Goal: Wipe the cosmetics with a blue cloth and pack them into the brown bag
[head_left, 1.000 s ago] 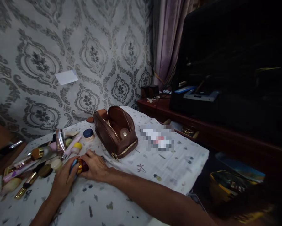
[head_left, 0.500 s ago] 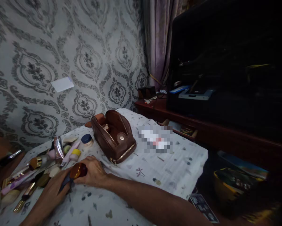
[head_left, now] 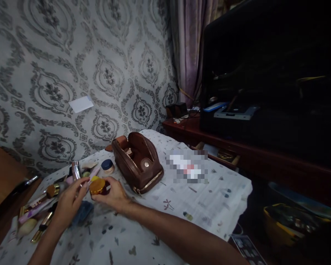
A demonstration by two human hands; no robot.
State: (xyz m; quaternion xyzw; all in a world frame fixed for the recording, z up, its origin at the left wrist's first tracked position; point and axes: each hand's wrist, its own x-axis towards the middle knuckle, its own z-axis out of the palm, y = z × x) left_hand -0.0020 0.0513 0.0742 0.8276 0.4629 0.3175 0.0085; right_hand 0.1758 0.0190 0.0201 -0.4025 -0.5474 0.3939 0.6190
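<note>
My right hand [head_left: 114, 194] is closed around a small dark red jar with a gold lid [head_left: 98, 186], held just above the patterned cloth [head_left: 204, 198]. My left hand [head_left: 66, 203] is beside the jar, its fingers curled round a dark blue thing [head_left: 81, 215] that I cannot make out. An open brown leather pouch [head_left: 137, 162] stands a little beyond my right hand. To the left lies a heap of cosmetics: a gold-ferruled brush [head_left: 50, 191], pink tubes [head_left: 32, 212], a silver tube [head_left: 76, 170] and a blue-lidded jar [head_left: 107, 165].
A pixelated flat item [head_left: 187, 166] lies on the cloth right of the pouch. A dark wooden cabinet [head_left: 237, 147] with a large black screen [head_left: 270, 70] stands at right. A yellow container [head_left: 284, 224] sits low at right. Patterned wall and curtain [head_left: 193, 48] behind.
Both hands have lifted the gold-lidded jar off the cloth and tipped it so the lid faces up. The left hand has shifted a little left and up.
</note>
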